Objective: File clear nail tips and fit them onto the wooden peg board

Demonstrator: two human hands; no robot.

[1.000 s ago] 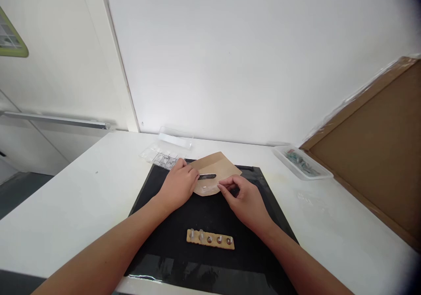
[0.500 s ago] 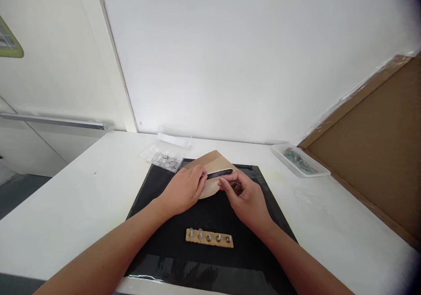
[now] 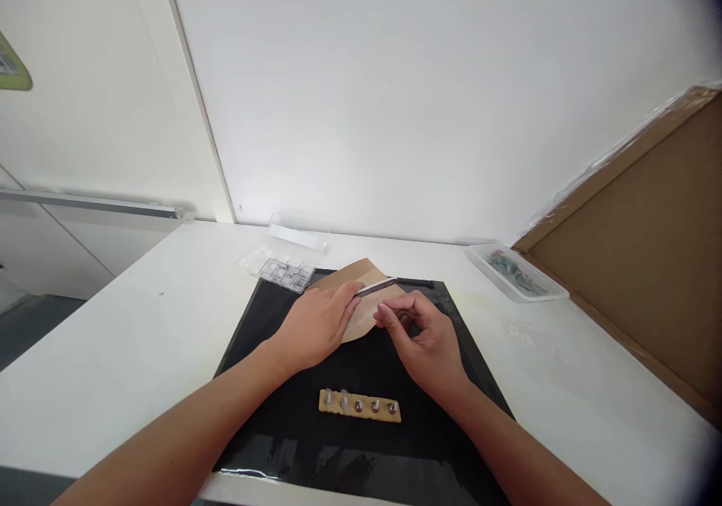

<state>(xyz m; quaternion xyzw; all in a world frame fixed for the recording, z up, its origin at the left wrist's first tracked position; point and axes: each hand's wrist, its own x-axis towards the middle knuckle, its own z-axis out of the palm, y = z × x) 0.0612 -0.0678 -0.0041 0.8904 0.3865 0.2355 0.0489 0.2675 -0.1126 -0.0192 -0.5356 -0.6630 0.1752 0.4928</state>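
My left hand (image 3: 321, 314) is closed around a slim nail file (image 3: 377, 287), dark on one face with a pale edge. The file points right, over a sheet of brown paper (image 3: 361, 328). Just right of the file, my right hand (image 3: 423, 337) pinches thumb and forefinger together; whatever is between the fingertips is too small to make out. Nearer to me lies a yellowish strip (image 3: 366, 417) carrying several small pegs, some with clear pieces on them. Paper and strip both rest on a black mat (image 3: 282, 423).
At the back left is a clear compartment box (image 3: 285, 273) with its lid raised and small pieces inside. A white tray (image 3: 524, 288) of small greenish packets stands at the back right, beside a brown board (image 3: 632, 250). The white table (image 3: 141, 340) surrounds the mat.
The file has turned in my left hand: its broad dark face showed before, now its narrow edge does, with the tip slightly higher. My right hand stays almost in place.
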